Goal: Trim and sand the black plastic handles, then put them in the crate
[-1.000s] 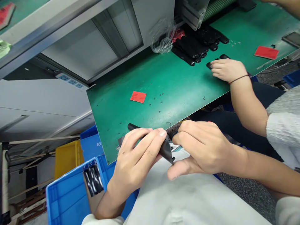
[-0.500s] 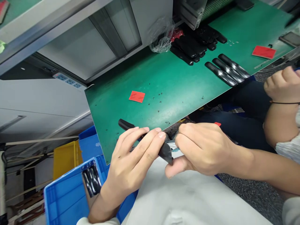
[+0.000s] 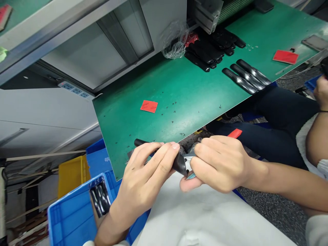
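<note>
My left hand (image 3: 146,176) is wrapped round a long black moulded piece (image 3: 180,165) just off the table's front edge. One end of the piece sticks out past my fingertips, and its far end shows beyond my knuckles. Closed on a red-handled knife (image 3: 235,133), my right hand (image 3: 221,165) is at the near end of the piece. The narrow bluish-grey blade shows beside my thumb, close against the rim of the piece. Small dark specks are visible by that rim. My fingers hide most of the knife and the middle of the piece.
On the green table (image 3: 123,119) lie a red card (image 3: 149,106), dark scraps, three glossy black pieces (image 3: 246,77) and a pile of black pieces (image 3: 205,51) near a clear plastic bag (image 3: 175,41). A blue crate (image 3: 74,205) stands at left. Another person (image 3: 279,102) sits at right.
The knife's blade has swung down towards my thumb, and more of the red handle shows above my right hand. The other person's hand has moved away to the right.
</note>
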